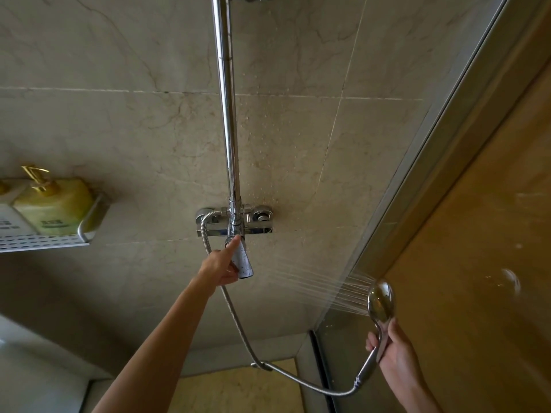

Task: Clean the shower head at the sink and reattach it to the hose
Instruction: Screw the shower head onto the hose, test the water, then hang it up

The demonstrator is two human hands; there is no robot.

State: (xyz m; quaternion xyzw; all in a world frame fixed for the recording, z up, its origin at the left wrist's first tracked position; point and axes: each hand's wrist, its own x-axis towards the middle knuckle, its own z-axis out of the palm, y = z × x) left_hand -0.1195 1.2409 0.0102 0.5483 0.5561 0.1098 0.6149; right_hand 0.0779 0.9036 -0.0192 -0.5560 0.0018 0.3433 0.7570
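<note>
The chrome shower head point(380, 298) is at the lower right, its handle gripped in my right hand point(393, 353). Water sprays from its face leftward toward the tiled wall. The metal hose point(238, 317) is joined to the bottom of the handle, loops down and runs up to the wall mixer point(234, 223). My left hand point(222, 265) is stretched out to the mixer's chrome lever point(244, 260), fingers wrapped on it with the forefinger pointing up along it.
A chrome riser pipe point(228, 99) climbs the beige tiled wall above the mixer. A perforated metal shelf point(44, 241) at the left holds yellow pump bottles point(56, 208). A glass shower door point(417, 180) with a wooden panel behind it stands at the right.
</note>
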